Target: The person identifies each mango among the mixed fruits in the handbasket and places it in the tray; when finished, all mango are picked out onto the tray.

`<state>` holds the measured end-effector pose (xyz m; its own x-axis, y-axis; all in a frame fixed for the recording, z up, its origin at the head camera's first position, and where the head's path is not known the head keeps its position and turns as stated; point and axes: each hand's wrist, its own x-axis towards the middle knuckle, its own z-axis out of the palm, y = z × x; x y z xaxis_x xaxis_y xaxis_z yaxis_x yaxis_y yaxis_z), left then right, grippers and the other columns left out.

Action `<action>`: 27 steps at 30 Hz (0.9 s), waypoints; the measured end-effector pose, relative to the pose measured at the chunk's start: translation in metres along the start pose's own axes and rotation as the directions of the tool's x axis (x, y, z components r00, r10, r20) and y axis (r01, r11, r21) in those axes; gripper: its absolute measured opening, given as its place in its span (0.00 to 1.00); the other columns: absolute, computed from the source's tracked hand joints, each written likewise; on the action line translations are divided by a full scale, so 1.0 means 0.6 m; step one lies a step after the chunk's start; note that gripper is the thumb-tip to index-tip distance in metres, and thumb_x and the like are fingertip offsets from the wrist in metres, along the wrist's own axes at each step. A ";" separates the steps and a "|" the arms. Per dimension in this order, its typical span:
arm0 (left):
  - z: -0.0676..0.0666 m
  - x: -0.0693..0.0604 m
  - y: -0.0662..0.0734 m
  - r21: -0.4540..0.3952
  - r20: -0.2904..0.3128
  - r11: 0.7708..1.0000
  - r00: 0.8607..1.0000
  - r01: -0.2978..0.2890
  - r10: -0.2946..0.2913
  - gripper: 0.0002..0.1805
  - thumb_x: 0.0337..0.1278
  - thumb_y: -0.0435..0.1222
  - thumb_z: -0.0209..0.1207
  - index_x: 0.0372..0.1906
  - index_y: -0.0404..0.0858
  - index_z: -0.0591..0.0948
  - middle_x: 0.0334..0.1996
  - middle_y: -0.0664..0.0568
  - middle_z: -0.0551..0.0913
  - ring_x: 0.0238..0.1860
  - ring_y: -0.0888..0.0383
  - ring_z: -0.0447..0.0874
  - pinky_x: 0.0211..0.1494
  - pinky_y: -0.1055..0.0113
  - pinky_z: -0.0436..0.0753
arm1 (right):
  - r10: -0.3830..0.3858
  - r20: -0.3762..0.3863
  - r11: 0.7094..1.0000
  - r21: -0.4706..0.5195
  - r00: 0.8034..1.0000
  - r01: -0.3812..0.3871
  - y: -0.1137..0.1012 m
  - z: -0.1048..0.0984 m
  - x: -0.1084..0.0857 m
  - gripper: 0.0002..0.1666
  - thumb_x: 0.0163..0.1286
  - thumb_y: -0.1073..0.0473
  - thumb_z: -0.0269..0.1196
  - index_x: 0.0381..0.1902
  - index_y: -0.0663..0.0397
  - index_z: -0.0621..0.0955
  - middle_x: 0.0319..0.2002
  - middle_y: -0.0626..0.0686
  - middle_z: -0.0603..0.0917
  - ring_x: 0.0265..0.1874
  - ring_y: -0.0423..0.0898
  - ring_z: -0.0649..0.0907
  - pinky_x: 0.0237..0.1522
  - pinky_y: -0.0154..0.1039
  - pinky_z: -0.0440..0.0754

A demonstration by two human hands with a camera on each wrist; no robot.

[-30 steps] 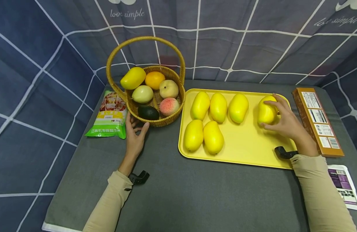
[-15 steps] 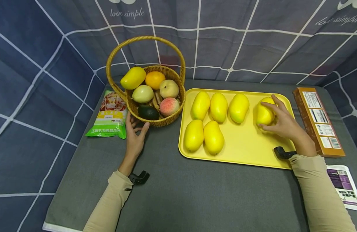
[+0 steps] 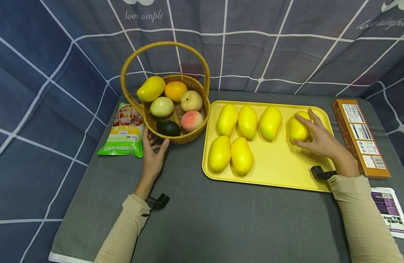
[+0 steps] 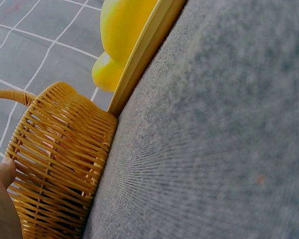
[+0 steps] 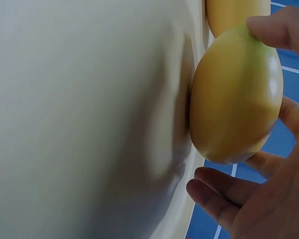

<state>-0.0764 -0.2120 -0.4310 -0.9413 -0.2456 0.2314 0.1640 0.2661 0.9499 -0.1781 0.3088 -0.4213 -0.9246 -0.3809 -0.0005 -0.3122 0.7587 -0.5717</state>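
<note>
In the head view, my right hand (image 3: 323,140) pinches a yellow mango (image 3: 297,127) at the right end of the yellow tray (image 3: 274,170). Thumb and fingers sit around this mango (image 5: 234,99) in the right wrist view, the lower fingers off it. Several more mangoes (image 3: 242,156) lie in two rows on the tray's left half. My left hand (image 3: 152,159) holds the near left side of a wicker basket (image 3: 193,136), its thumb (image 4: 2,172) against the weave. Inside the basket are a mango, an orange fruit, a pale green fruit, two peaches and a dark green avocado.
A green and yellow food packet (image 3: 123,133) lies left of the basket. Right of the tray is a long brown box (image 3: 359,137), with a white and purple packet (image 3: 390,212) nearer the front. A checked curtain (image 3: 241,54) hangs behind the table.
The mango at the right hand has shifted slightly left and down on the tray, with the hand following a little. My left hand and the basket stay in place.
</note>
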 end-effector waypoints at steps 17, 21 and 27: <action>0.000 0.003 0.001 0.008 0.007 1.000 1.000 -0.007 0.007 0.44 0.67 0.30 0.57 0.78 0.33 0.43 0.70 0.30 0.57 0.64 0.40 0.65 0.53 0.64 0.71 | -0.043 -0.067 0.999 -0.034 0.997 0.041 -0.029 -0.012 0.003 0.54 0.58 0.54 0.72 0.77 0.45 0.58 0.79 0.59 0.36 0.75 0.70 0.43 0.63 0.79 0.38; -0.001 0.002 0.000 0.005 -0.002 1.000 1.000 -0.007 0.007 0.44 0.66 0.30 0.57 0.78 0.33 0.43 0.70 0.30 0.57 0.64 0.39 0.65 0.53 0.64 0.71 | -0.112 -0.111 0.993 -0.048 0.988 0.108 -0.065 -0.018 0.024 0.52 0.59 0.54 0.71 0.77 0.41 0.59 0.79 0.60 0.42 0.75 0.70 0.47 0.63 0.79 0.40; -0.001 0.001 -0.002 -0.009 -0.001 1.000 1.000 -0.011 0.011 0.44 0.66 0.29 0.57 0.78 0.32 0.43 0.69 0.29 0.58 0.64 0.39 0.65 0.53 0.64 0.70 | -0.237 -0.120 0.972 -0.027 0.964 0.235 -0.128 -0.009 0.065 0.51 0.60 0.54 0.72 0.77 0.39 0.60 0.78 0.58 0.50 0.74 0.67 0.54 0.65 0.75 0.50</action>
<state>-0.0767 -0.2130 -0.4319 -0.9392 -0.2439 0.2418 0.1768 0.2603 0.9492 -0.1912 0.2384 -0.3730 -0.8438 -0.4835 0.2331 -0.5266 0.6616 -0.5339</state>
